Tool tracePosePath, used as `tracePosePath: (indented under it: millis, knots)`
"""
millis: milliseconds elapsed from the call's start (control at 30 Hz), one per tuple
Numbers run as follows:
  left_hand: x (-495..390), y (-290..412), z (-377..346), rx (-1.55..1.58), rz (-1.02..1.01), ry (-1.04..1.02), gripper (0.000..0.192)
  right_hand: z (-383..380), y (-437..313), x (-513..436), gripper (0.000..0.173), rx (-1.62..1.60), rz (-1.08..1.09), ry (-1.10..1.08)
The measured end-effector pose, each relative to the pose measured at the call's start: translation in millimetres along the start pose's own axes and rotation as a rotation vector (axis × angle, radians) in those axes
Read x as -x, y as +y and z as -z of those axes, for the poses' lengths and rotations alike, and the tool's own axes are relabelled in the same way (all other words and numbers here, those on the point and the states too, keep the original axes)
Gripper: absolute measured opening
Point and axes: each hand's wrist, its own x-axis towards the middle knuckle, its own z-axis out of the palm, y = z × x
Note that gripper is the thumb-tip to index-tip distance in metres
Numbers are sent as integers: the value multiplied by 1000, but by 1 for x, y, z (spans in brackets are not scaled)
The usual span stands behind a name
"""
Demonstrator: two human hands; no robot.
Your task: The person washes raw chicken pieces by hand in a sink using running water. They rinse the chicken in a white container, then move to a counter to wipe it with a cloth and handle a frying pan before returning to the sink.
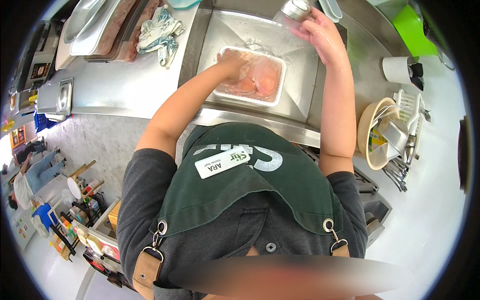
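Note:
In the steel sink (303,80) stands a white-rimmed rectangular plastic tub (249,102) holding water and pale pink pieces of raw meat (267,79), which look like chicken. My left hand (233,67) reaches into the tub's left side among the meat. Splashing water and blur hide its fingers, so its grip cannot be told. Above and right of the tub, my wet right hand (315,33) has its fingers curled around a round metal fitting (296,9), apparently a tap or spray head. Whitish spray shows beside it, and the water's surface in the tub is stirred up.
A patterned cloth (159,35) and containers of meat (123,32) lie on the left steel counter (123,86). At right are a beige basin (365,129) with metal utensils, a white rack (408,101) and a green container (412,32). Another person (33,180) is far left.

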Motion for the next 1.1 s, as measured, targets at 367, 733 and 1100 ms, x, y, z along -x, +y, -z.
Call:
tracePosePath:
  millis: [367,733,1100]
  knots:
    - [16,0,68,1145,67,-72,45,-22,14,4,36,146,-150,-156]
    - [33,-5,37,833,-137,304,28,-8,49,-28,38,554,-71,52]
    - [32,1,13,840,14,256,49,67,87,-156,44,1429,198,510]
